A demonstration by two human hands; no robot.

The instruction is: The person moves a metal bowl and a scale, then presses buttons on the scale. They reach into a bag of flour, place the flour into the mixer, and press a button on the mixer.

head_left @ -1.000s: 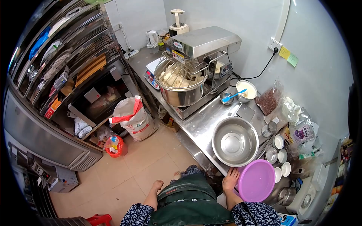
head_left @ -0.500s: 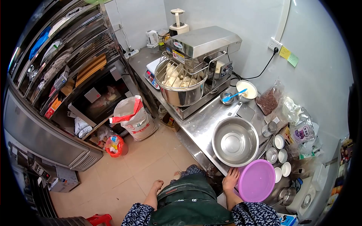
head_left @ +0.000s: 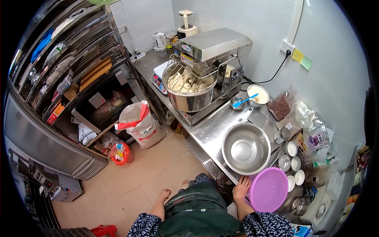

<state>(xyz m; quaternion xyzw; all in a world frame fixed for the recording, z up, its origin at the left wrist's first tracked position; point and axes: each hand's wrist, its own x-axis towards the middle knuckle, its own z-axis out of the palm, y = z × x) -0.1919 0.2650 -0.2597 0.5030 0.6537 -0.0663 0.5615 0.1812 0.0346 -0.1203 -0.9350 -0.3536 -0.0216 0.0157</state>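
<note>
My right hand lies flat on the front edge of the steel counter, fingers spread, touching the rim of a purple plastic basin. Just beyond it stands a large empty steel bowl. My left hand hangs at my side against the green apron and holds nothing; its fingers are too small to read. At the far end of the counter a dough mixer has pale dough in its steel bowl behind a wire guard.
Small white cups, a steel cup, a bowl with a blue spoon and bags of ingredients crowd the counter's right side. A flour sack and a red bag sit on the tiled floor by the rack shelves.
The dough in the mixer bowl has shifted position. Both my hands have stayed where they were.
</note>
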